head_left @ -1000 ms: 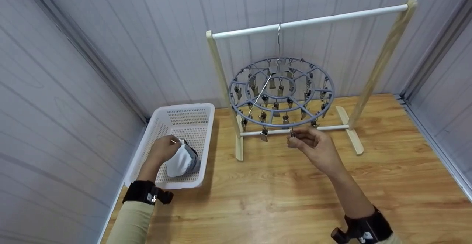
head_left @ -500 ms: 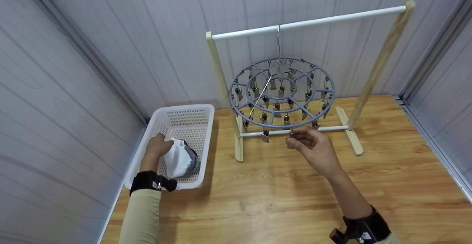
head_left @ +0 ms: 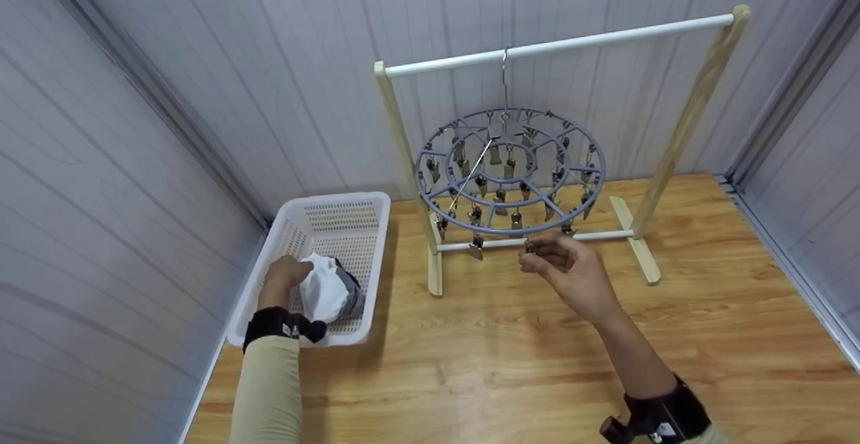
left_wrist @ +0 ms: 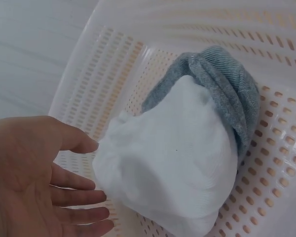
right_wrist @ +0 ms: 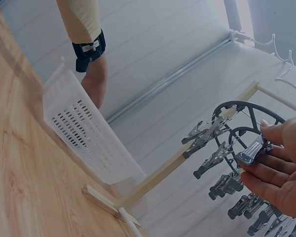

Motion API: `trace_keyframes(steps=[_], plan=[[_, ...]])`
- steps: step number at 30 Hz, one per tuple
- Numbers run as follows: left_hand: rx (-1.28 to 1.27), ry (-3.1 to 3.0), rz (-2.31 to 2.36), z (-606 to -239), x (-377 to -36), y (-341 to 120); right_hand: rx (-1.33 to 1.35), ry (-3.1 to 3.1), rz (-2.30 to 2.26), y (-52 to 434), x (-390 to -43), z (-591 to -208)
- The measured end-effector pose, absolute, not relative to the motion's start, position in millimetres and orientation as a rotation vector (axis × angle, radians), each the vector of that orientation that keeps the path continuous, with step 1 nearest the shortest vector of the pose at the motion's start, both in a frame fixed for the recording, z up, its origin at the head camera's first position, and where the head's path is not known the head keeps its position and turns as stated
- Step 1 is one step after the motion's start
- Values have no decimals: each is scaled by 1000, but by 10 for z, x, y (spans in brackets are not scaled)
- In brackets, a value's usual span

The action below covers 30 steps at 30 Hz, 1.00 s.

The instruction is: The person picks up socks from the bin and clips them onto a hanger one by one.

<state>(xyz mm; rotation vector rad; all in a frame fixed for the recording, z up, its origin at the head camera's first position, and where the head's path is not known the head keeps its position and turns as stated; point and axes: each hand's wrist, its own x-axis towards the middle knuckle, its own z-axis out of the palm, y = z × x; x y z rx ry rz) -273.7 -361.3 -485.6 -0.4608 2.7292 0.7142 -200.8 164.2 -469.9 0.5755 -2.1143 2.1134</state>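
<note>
The left hand (left_wrist: 34, 182) is inside the white basket (head_left: 349, 212) at the near left of the wooden floor (head_left: 524, 363), fingers nearly straight and released, their tips touching the edge of the white sock (left_wrist: 172, 163) but not gripping it. A grey sock (left_wrist: 222, 89) lies under and behind the white one; both rest on the basket's perforated bottom. The right hand (head_left: 571, 273) is raised at the near rim of the round grey clip hanger (head_left: 510, 168), which hangs by its hook from the white rail of the wooden rack (head_left: 557, 44). Its thumb and fingers pinch one metal clip (right_wrist: 251, 153); whether the clip's mouth is opened cannot be told. In my judgement, the clip hold should be kept steady to prevent the hanger swinging, and the left fingers should close on the white sock alone, near its edge, leaving the grey one in the basket.
</note>
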Motion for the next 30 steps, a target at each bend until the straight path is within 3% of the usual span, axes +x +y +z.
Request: trace_keyframes(steps=[14, 30], plan=[[-689, 2512, 1106, -4923, -2786, -3628, 559, -2122, 2129, 1651, -1990, -4683], [-606, 2674, 1060, -4939, -2776, -3568, 593, -2115, 2121, 1690, -2003, -4696]])
